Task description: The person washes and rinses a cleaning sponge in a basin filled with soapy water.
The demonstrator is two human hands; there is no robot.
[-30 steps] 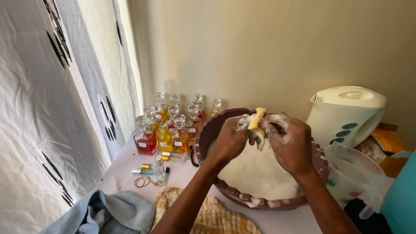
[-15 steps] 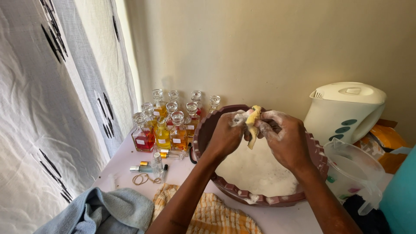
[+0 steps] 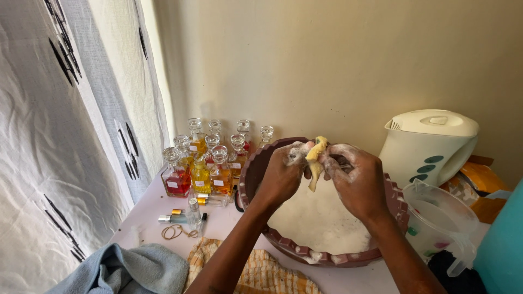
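Both my hands are soapy and held together above a maroon plastic basin (image 3: 327, 256) full of white suds. My left hand (image 3: 283, 173) and my right hand (image 3: 357, 182) both grip a yellow sponge (image 3: 315, 160), squeezed between them with its top end poking up. Something small may be pressed against the sponge inside my right hand, but it is hidden. The basin sits on a pale table, tilted towards me.
Several glass bottles (image 3: 202, 166) with coloured liquid stand left of the basin, small vials (image 3: 185, 215) and rubber bands (image 3: 175, 232) before them. A white kettle (image 3: 430, 144) and clear jug (image 3: 444, 223) sit right. Blue cloth (image 3: 136, 269) and checked cloth (image 3: 261, 272) lie near.
My hands keep rubbing the sponge and have shifted slightly left and down in view. The sponge is folded tighter, with less of it showing above my fingers.
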